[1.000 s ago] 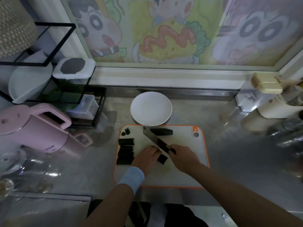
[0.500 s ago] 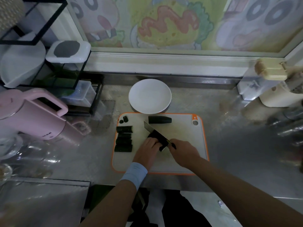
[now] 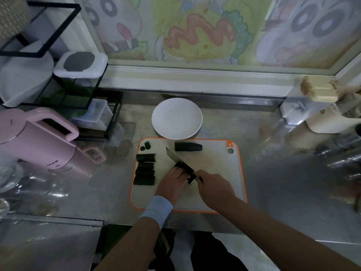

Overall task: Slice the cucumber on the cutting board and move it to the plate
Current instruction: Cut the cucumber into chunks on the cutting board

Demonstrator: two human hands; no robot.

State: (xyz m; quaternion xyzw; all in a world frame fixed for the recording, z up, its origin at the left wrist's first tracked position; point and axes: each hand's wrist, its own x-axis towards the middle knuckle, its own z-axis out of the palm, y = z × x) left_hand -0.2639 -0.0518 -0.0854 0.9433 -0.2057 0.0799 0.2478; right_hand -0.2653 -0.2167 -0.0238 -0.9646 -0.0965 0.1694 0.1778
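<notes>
The fingers of the left hand are curled down onto a dark cucumber piece and hold it against the cutting board. The right hand has its fingers closed round the handle of a knife, which is mostly hidden in the grip. The blade lies slantwise on top of the held piece, its tip pointing away and to the left, right beside the left knuckles. A short end of the same piece shows under the blade near the handle. A pale blue wristband sits on the left wrist.

On the board's left side lies a column of four cut chunks, close together, with two small end bits near the far left corner. One longer cucumber length lies crosswise near the board's far edge, apart from the knife tip. The board has an orange rim and lies on a grey worktop.

Just beyond the board stands a white plate with nothing on it. To the left are a pink kettle and a black wire rack.
</notes>
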